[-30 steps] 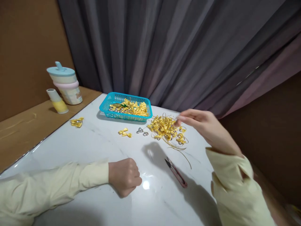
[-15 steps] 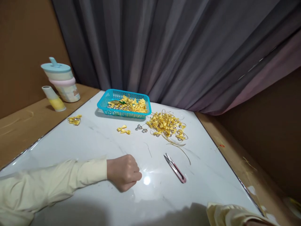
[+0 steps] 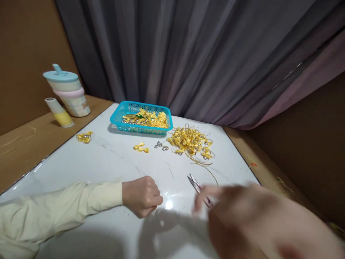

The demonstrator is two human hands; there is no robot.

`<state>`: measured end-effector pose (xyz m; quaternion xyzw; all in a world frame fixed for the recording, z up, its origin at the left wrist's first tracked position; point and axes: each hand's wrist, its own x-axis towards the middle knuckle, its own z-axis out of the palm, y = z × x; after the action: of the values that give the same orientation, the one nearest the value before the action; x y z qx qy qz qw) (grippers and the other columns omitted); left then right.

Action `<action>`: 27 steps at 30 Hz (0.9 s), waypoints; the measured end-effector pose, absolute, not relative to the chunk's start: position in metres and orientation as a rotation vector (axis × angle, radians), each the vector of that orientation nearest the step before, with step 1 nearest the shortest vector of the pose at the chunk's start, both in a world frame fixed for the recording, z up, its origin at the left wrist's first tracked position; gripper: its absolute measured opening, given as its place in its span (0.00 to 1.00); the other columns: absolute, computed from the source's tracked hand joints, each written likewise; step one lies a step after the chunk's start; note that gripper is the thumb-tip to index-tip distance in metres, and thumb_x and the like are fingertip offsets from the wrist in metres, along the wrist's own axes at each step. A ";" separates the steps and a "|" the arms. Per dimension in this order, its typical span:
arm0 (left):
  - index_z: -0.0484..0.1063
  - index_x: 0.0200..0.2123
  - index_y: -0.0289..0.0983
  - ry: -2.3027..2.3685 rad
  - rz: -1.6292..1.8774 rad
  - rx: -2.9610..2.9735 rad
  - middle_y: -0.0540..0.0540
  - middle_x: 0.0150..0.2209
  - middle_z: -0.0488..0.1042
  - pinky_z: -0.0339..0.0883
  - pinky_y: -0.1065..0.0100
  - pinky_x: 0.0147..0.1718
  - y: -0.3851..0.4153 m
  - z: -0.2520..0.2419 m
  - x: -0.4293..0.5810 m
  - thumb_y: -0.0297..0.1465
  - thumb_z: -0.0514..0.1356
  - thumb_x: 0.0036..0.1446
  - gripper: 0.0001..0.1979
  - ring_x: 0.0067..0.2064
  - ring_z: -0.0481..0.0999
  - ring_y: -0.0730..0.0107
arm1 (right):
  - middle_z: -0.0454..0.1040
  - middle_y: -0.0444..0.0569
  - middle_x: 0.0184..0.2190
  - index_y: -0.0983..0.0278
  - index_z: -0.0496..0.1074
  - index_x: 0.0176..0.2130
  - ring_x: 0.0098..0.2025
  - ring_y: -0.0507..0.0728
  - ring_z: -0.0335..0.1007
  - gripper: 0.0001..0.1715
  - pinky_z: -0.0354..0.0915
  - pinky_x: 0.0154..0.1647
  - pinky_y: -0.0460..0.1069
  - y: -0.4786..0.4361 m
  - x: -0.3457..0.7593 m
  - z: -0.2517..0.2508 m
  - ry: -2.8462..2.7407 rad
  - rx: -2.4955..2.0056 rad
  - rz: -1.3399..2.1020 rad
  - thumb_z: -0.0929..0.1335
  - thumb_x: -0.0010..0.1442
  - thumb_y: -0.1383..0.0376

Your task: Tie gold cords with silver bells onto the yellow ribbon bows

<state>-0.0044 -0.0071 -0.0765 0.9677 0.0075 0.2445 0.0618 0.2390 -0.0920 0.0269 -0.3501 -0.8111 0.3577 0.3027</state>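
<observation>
A person in pale yellow sleeves sits at a white marble-look table (image 3: 107,158), the left hand (image 3: 141,196) curled into a closed fist and resting on the tabletop at lower centre of the frame; whether it holds anything cannot be told. The right hand (image 3: 242,219), large and blurred at lower right, hangs close to the camera with a finger stretched toward the thread snips (image 3: 198,187), whose pink handle it partly covers; the blur hides whether the hand grips them or how wide it stands. The snips lie at centre, blades pointing up and left. Above them a loose heap of yellow ribbon bows (image 3: 190,142) with small silver bells spreads on the table, thin gold cords trailing from it. A turquoise plastic basket (image 3: 141,108) of more bows stands just beyond, against a grey curtain (image 3: 188,54). Two stray bows (image 3: 141,147) and a few bells (image 3: 161,145) lie between. At upper left, a lidded cup (image 3: 67,90) stands on a brown ledge.
</observation>
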 end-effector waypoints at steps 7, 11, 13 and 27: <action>0.56 0.19 0.39 0.059 0.734 2.957 0.49 0.15 0.63 0.49 0.65 0.16 -0.008 -0.079 -0.005 0.23 0.51 0.45 0.08 0.16 0.60 0.71 | 0.71 0.53 0.32 0.67 0.71 0.29 0.35 0.58 0.66 0.14 0.61 0.34 0.51 0.033 0.190 -0.024 -2.191 -1.640 0.748 0.75 0.45 0.62; 0.54 0.18 0.38 0.075 0.765 2.954 0.50 0.14 0.61 0.45 0.65 0.15 -0.009 -0.081 -0.005 0.22 0.51 0.43 0.09 0.15 0.56 0.72 | 0.69 0.53 0.33 0.66 0.68 0.26 0.36 0.58 0.64 0.07 0.57 0.36 0.50 0.043 0.179 -0.049 -2.123 -1.749 0.735 0.72 0.47 0.68; 0.52 0.18 0.39 0.078 0.765 2.949 0.51 0.14 0.60 0.45 0.66 0.15 -0.009 -0.081 -0.004 0.22 0.51 0.43 0.09 0.15 0.55 0.72 | 0.69 0.50 0.31 0.65 0.67 0.23 0.35 0.55 0.63 0.06 0.57 0.36 0.49 0.040 0.178 -0.052 -2.103 -1.736 0.807 0.69 0.48 0.73; 0.62 0.31 0.36 0.937 0.768 1.726 0.54 0.25 0.61 0.56 0.72 0.26 -0.001 -0.059 0.008 0.33 0.57 0.53 0.07 0.25 0.60 0.76 | 0.74 0.45 0.22 0.64 0.66 0.26 0.29 0.54 0.69 0.19 0.63 0.37 0.50 0.035 0.179 -0.016 -1.716 -1.336 1.626 0.73 0.45 0.53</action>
<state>0.0081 -0.0015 -0.0586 0.7116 0.3866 0.3169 0.4937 0.1786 0.0348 -0.0161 -0.4809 -0.6178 0.5852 0.2114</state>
